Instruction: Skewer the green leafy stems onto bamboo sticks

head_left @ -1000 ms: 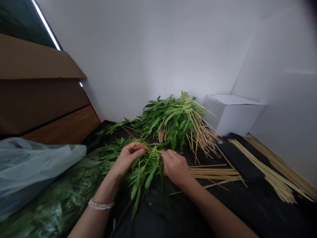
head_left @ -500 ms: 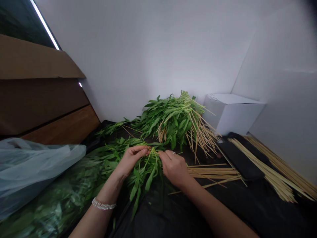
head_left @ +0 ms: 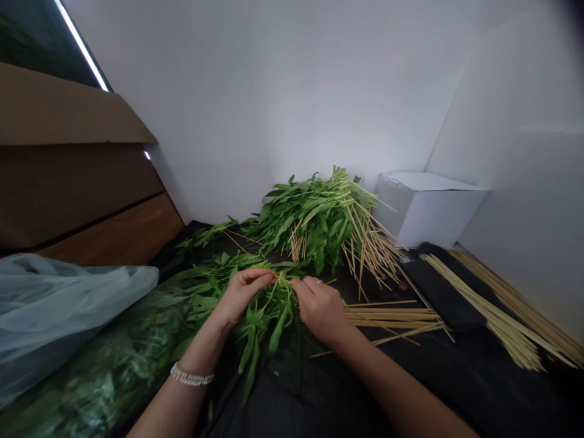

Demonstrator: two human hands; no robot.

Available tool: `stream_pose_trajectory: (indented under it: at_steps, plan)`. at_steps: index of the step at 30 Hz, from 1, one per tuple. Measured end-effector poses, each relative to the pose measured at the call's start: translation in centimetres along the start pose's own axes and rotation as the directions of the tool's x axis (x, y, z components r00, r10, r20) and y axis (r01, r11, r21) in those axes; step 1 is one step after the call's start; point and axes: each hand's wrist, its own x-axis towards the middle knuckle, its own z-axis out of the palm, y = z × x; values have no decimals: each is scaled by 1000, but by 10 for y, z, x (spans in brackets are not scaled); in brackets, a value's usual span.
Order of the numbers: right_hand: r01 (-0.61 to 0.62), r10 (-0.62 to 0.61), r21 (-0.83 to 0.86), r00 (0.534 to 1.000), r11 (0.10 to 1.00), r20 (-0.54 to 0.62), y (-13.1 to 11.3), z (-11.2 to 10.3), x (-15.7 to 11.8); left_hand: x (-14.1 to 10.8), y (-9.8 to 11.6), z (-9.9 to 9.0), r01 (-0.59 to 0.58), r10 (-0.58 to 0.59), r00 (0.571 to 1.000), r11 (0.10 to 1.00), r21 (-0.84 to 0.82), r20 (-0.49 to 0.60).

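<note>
My left hand (head_left: 245,293), with a beaded bracelet at its wrist, pinches at the left side of a small bunch of leafy green stems (head_left: 277,304). What lies between its fingertips is too small to make out. On the bunch's right side, my right hand (head_left: 320,304), wearing a ring, is closed on the stem ends. The leaves hang down between and below both hands. Just right of my right hand, thin wooden sticks (head_left: 392,316) lie on the black cloth. Behind the hands is a large heap of greens (head_left: 314,210) with many sticks (head_left: 371,249) poking out at its right.
At the left are a translucent plastic bag (head_left: 68,298), bagged greens (head_left: 118,365) and a cardboard box (head_left: 68,109). A white box (head_left: 429,207) stands at the back right, near a black flat object (head_left: 444,295) and long stick bundles (head_left: 490,310). A white wall rises behind.
Both hands stay almost in place at the bunch. Its hanging leaves have shifted slightly.
</note>
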Motion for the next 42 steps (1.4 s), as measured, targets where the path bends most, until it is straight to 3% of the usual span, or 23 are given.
stream_pose_trajectory:
  at_steps: [10, 21, 27, 33, 42]
  plan:
    - [-17, 18, -16, 998, 1000, 63, -3, 2, -2, 0, 3, 2, -78, 83, 996, 980, 184, -17]
    - [-20, 18, 24, 998, 1000, 52, -3, 2, -2, -3, 1, 3, 22, -25, 998, 997, 74, 49]
    - [-18, 16, 55, 999, 998, 38, -3, 2, -1, -2, -1, 6, -43, 37, 988, 998, 41, 152]
    - [-20, 19, 35, 1000, 999, 18, -3, 2, -1, -4, 2, 4, -15, 13, 995, 1000, 16, 101]
    - [7, -9, 41, 999, 999, 32, -6, 3, -2, -2, -1, 2, 21, -30, 984, 998, 54, 173]
